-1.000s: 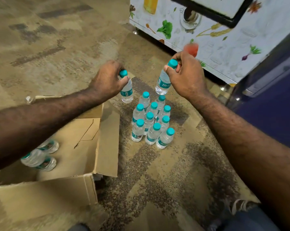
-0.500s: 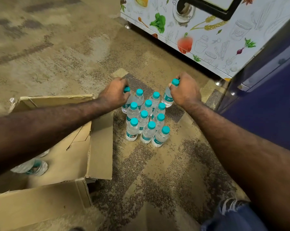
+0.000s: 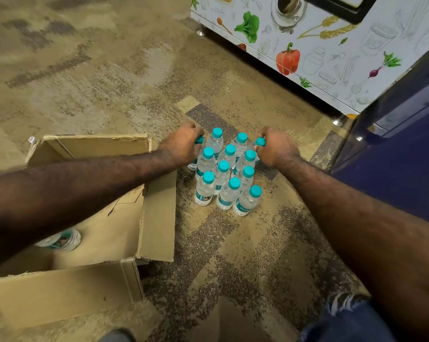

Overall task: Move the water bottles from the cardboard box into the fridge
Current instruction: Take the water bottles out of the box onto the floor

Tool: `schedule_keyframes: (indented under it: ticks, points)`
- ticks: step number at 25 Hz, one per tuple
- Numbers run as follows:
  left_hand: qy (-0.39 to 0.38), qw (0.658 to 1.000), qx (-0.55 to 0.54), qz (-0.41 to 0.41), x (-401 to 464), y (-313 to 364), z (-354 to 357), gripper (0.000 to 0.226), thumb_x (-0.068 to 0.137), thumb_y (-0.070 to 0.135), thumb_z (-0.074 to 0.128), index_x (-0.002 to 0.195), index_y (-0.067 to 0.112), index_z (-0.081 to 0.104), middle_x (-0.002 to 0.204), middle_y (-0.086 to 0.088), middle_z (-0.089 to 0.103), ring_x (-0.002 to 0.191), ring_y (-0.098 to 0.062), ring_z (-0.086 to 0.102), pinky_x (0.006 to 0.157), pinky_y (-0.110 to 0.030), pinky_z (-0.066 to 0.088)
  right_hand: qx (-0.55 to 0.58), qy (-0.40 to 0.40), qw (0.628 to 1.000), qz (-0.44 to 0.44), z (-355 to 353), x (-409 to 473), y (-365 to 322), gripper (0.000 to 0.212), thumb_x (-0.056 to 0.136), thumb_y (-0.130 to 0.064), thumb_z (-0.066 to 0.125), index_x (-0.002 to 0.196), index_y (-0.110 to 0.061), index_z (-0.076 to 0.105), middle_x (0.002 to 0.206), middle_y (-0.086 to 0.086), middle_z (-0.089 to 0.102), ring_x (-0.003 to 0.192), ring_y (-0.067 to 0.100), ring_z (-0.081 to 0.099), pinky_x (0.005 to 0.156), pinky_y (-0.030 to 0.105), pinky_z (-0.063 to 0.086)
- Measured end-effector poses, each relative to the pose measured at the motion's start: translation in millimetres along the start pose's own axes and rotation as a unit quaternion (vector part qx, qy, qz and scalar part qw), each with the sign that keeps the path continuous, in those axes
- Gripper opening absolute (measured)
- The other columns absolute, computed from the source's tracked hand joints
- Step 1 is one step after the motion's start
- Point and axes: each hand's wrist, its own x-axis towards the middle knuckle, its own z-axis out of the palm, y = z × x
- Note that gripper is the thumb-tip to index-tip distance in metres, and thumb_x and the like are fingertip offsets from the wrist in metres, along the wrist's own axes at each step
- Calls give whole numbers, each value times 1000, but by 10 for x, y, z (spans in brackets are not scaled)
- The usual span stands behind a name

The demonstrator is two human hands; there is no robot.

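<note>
Two bottles are being set down at once: the left hand (image 3: 184,141) is gripping one by its teal cap at the back-left corner of the bottle cluster (image 3: 227,174), and the right hand (image 3: 275,148) is gripping another by its cap at the back-right corner, so each grip is clamped on a bottle neck with fingers curled round it. Both held bottles are looking close to or on the floor, though their bases are being hidden by the hands and neighbours. Doing this step well is probably meaning lowering each bottle straight down, keeping it upright, not knocking the tightly packed upright ones just beside it, and letting go only once the base is sitting flat, since one tipping bottle could be toppling the rest. Ten or so capped bottles are standing in the cluster, touching or nearly so. One more bottle (image 3: 60,240) is lying on its side inside the open cardboard box (image 3: 156,218) at left, partly hidden by the left forearm, so unloading is not yet finished. Everything is sitting on a mottled tan and brown carpeted floor (image 3: 97,82). A dark blue fridge (image 3: 393,174) is standing at right, beside a white cabinet (image 3: 332,58) printed with vegetables.
</note>
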Motion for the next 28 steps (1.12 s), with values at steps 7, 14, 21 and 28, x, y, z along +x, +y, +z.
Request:
schedule_keyframes:
  ticks: [7, 14, 21, 28]
  points:
    - [1, 1000, 2, 10, -14, -70, -81, 49, 97, 32, 65, 141, 13, 57, 128, -8, 60, 119, -19, 54, 96, -29, 47, -2, -30, 999, 13, -96, -12, -19, 43, 98, -34, 67, 140, -27, 57, 119, 3, 68, 99, 20, 61, 69, 30, 49]
    - [37, 999, -14, 6, -411, -303, -640, 43, 96, 34, 68, 131, 7, 66, 120, -10, 67, 106, -23, 63, 88, -33, 51, 44, 53, 996, -58, -375, -24, -542, 51, 83, -10, 72, 130, -30, 64, 116, -3, 65, 108, 20, 60, 91, 42, 58]
    - [47, 993, -8, -111, -1215, -959, -1353, 31, 97, 33, 68, 116, 10, 74, 104, -5, 72, 89, -18, 66, 74, -34, 58, 126, 46, 941, -310, -158, -467, -1750, 45, 79, -11, 56, 120, -24, 69, 102, -3, 64, 102, 21, 60, 94, 44, 53]
    - [-31, 978, 84, -190, -2067, -1462, -1754, 23, 91, 26, 73, 110, 11, 75, 98, -7, 74, 85, -22, 67, 75, -38, 59, 110, -59, 867, -481, 380, -1439, -2757, 41, 90, -27, 67, 131, -30, 63, 117, -5, 66, 113, 18, 60, 100, 37, 49]
